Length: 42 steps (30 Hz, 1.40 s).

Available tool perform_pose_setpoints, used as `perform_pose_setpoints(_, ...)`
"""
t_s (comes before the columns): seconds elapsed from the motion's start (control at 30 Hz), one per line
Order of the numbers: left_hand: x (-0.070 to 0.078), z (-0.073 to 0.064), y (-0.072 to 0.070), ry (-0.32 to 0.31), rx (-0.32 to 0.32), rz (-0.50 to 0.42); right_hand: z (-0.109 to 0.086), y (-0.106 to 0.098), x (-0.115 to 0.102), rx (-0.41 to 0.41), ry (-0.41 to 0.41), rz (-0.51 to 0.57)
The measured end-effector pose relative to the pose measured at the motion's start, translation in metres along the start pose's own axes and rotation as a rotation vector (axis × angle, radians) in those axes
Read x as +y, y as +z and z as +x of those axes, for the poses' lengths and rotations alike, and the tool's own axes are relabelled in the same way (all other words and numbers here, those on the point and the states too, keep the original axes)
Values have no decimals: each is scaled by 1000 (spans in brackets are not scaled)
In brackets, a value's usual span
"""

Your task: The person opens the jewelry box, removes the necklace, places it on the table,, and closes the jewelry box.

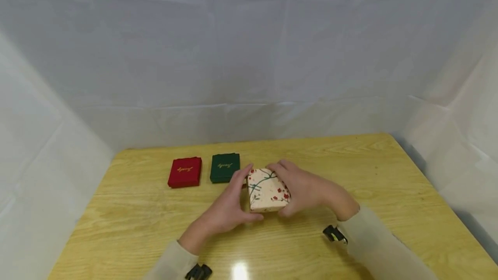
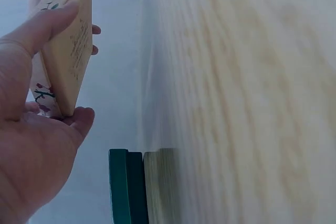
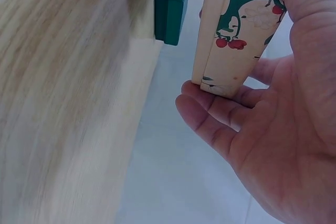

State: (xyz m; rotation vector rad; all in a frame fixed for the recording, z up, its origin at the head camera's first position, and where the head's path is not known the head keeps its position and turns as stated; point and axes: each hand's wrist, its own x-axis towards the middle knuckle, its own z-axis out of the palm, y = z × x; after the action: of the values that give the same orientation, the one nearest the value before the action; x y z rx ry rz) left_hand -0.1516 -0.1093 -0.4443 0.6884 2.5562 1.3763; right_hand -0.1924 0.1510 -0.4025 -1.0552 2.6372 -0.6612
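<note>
Left hand [image 1: 227, 207] and right hand [image 1: 305, 188] pinch a cream box [image 1: 268, 191] (blossom-patterned) above the tabletop [image 1: 132, 224]; beyond the left hand lie a green box [image 1: 225, 168] and red box [image 1: 184, 173].

Red-and-green sprigs [image 1: 279, 196] pattern the cream box [image 1: 266, 191], gold lettering [image 1: 185, 169] the red box [image 1: 184, 179] and the green box [image 1: 225, 173].
</note>
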Motion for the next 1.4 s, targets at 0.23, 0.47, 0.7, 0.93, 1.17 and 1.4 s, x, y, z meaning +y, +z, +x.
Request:
perform_pose_setpoints(0.23,2,-3,2,18,-1,-5,-5,2,-4,-1,1,12)
perform_pose_setpoints(0.47,2,-4,3,25,-7,-14,-8,6,-3,10,-7,3)
perform_pose_setpoints(0.7,4,-6,3,31,-22,-7,-9,7,-2,13,-5,15)
perform_pose_setpoints(0.93,4,-7,4,33,-31,-21,-10,7,-1,13,4,43)
perform_pose_setpoints(1.17,3,-7,4,16,-39,-38,-11,7,1,20,-7,57)
perform_pose_setpoints(1.4,5,-7,3,-12,-18,-59,-10,7,0,25,-10,40)
